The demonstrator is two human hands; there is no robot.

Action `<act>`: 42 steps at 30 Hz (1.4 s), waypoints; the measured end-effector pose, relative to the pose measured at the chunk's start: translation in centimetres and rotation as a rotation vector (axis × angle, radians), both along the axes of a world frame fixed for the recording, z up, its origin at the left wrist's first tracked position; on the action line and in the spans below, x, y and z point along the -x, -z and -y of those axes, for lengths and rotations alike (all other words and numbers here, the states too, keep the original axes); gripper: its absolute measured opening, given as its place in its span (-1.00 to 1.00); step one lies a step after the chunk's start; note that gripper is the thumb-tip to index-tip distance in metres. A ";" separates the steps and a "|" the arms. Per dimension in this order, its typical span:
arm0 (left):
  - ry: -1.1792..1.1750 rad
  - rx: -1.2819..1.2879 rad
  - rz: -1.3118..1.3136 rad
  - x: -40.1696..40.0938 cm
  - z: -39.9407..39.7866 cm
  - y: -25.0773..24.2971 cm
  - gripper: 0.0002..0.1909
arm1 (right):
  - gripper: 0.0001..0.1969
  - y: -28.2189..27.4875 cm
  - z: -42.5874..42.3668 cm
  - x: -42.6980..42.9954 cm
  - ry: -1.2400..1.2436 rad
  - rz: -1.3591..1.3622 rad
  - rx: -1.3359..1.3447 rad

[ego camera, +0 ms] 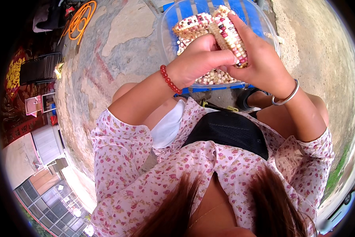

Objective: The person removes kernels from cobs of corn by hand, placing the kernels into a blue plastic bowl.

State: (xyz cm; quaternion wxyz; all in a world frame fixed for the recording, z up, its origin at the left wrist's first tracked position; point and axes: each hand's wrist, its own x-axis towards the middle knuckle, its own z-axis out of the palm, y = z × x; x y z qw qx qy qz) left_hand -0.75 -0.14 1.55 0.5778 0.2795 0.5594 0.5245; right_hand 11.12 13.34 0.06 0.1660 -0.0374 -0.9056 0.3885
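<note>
Both my hands grip one ear of multicoloured corn (pixel 229 37) with white, pink and dark kernels; part of its side is bare cob. My right hand (pixel 265 56) wraps its outer side, fingers along its length. The thumb of my left hand (pixel 199 59) presses on its lower end, and its other fingers are partly hidden. A second ear of corn (pixel 193 23) lies to the left in a clear plastic tub (pixel 163 44). Loose kernels (pixel 217 77) are spread in the tub under my hands.
The tub rests on a blue slatted surface (pixel 182 6). Beyond its right side lies a small pale piece (pixel 279 39), perhaps a cob. An orange hose or cord (pixel 81 19) is coiled on the concrete floor at the upper left, near a dark folding chair (pixel 36 69). My knees flank the tub's near side.
</note>
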 end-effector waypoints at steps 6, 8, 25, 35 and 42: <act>0.024 -0.036 -0.062 0.0 -0.1 0.3 -0.62 | -0.09 0.3 0.3 0.0 0.000 -0.093 -0.096; -0.041 -0.078 -0.118 -0.4 0.1 1.2 -0.63 | -0.10 -0.1 0.3 0.1 -0.002 -0.033 0.015; 0.016 -0.024 0.021 -0.1 -0.1 -0.1 -0.62 | -0.09 -0.1 0.3 0.1 0.007 -0.020 -0.045; -0.038 -0.090 -0.123 -0.4 0.1 1.0 -0.63 | -0.10 -0.6 -0.1 0.2 -0.017 0.003 0.051; -0.009 -0.072 0.190 0.3 0.1 0.6 -0.58 | -0.11 -0.5 -0.3 0.2 -0.029 0.023 0.070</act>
